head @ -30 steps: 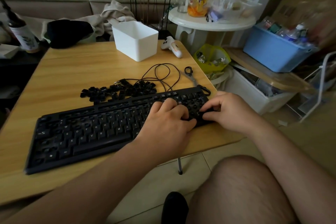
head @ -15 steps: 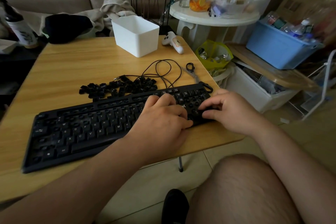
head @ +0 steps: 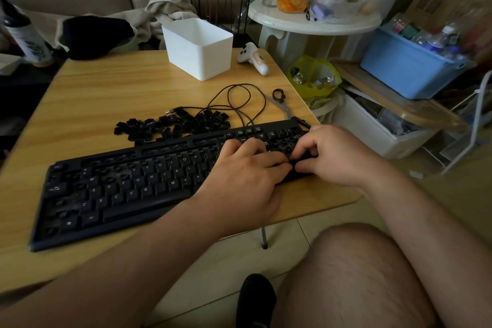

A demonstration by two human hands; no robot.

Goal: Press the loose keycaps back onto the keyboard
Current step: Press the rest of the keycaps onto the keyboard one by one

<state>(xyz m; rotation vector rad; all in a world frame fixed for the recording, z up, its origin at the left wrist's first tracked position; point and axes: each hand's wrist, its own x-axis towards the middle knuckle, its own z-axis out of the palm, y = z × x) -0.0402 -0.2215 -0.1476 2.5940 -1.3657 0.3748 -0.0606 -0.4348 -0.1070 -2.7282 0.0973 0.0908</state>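
Note:
A black keyboard [head: 119,189] lies slanted across the wooden table [head: 106,93], with several empty key sockets in its top rows and at its right end. A pile of loose black keycaps [head: 173,125] sits just behind it. Both hands are over the number pad at the right end. My left hand [head: 245,170] rests palm down on the keys, its thumb reaching right. My right hand [head: 338,154] has curled fingers, and thumb and forefinger pinch a small black keycap [head: 303,160] against the pad. The sockets under the hands are hidden.
The keyboard's cable [head: 239,104] loops behind the keycaps. A keycap puller [head: 282,101] lies near the table's right edge, with a white bin [head: 197,48] and a white controller [head: 253,58] at the back. Beyond the right edge stand a round side table [head: 314,21] and a blue crate [head: 407,72].
Both hands have stayed at the keyboard's right end. My right hand's fingers have curled tighter over the number pad, and my left thumb has slid closer to them.

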